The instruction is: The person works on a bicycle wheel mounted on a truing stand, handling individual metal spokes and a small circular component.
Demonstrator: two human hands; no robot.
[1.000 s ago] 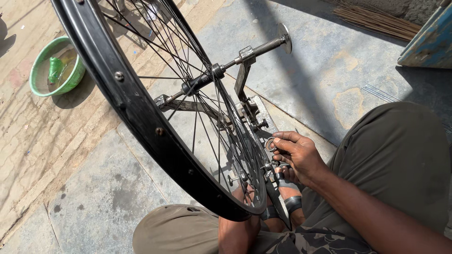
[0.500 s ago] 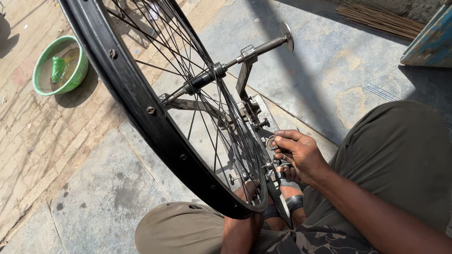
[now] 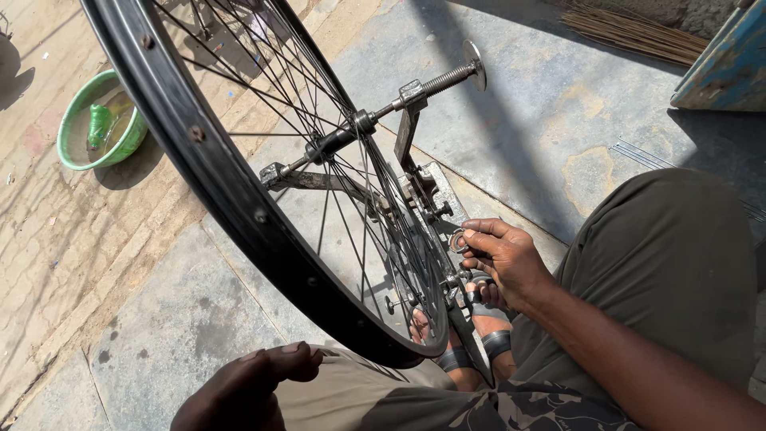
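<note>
A black bicycle wheel (image 3: 209,164) with thin spokes stands upright in a metal truing stand (image 3: 421,190) on the concrete in front of me. The stand's arms hold its hub (image 3: 335,142), and a threaded rod with a round disc (image 3: 456,73) sticks out to the right. My right hand (image 3: 507,263) is by the rim's lower right, pinching a small round metal spoke tool (image 3: 459,242) against the spokes. At the bottom edge my left hand (image 3: 243,389) rests on my left knee, fingers loosely curled, holding nothing. My sandalled feet (image 3: 479,339) sit beside the stand's base.
A green plastic bowl (image 3: 73,128) with water and a green bottle stands at the far left on the brick paving. A bundle of thin sticks (image 3: 638,36) lies at the top right beside a blue painted object (image 3: 726,68). Loose thin rods (image 3: 646,156) lie on the concrete.
My left arm has drawn back from behind the wheel, and the hand now rests on my knee. The view has shifted slightly. My right hand stays at the rim with the tool.
</note>
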